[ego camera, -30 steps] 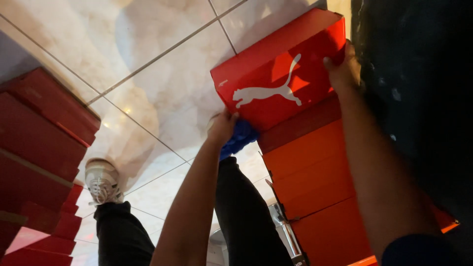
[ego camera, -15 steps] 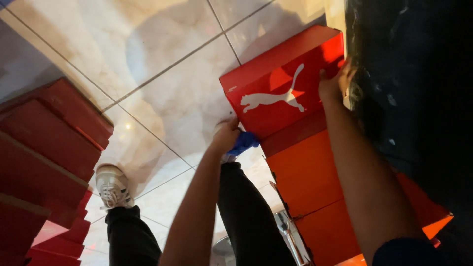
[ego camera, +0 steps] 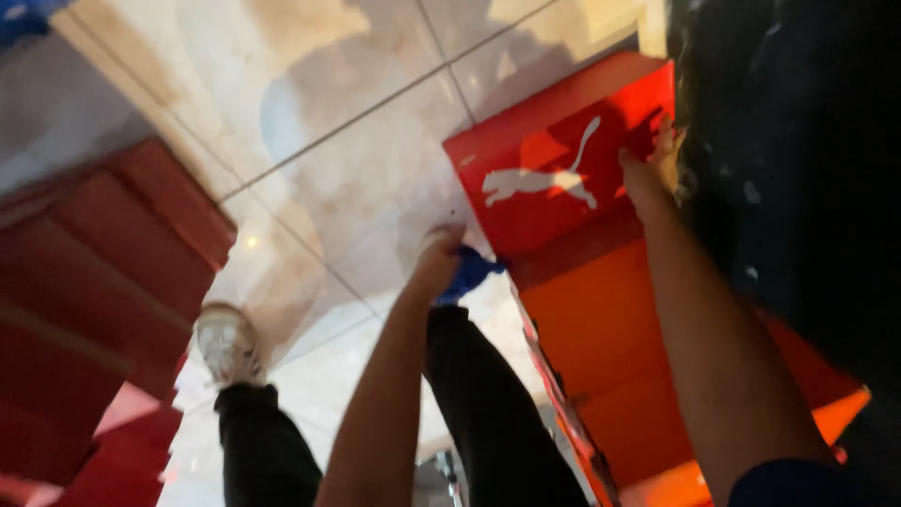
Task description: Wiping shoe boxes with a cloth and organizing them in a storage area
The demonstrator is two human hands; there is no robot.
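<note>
Atop the orange stack, the red box lay between gripping hands: left hand nearer corner, right hand far edge.

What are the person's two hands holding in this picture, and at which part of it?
Both hold the red box atop the stack: the left hand at its near left corner, the right hand on its right edge. A blue thing by the left fingers is unclear.
</note>
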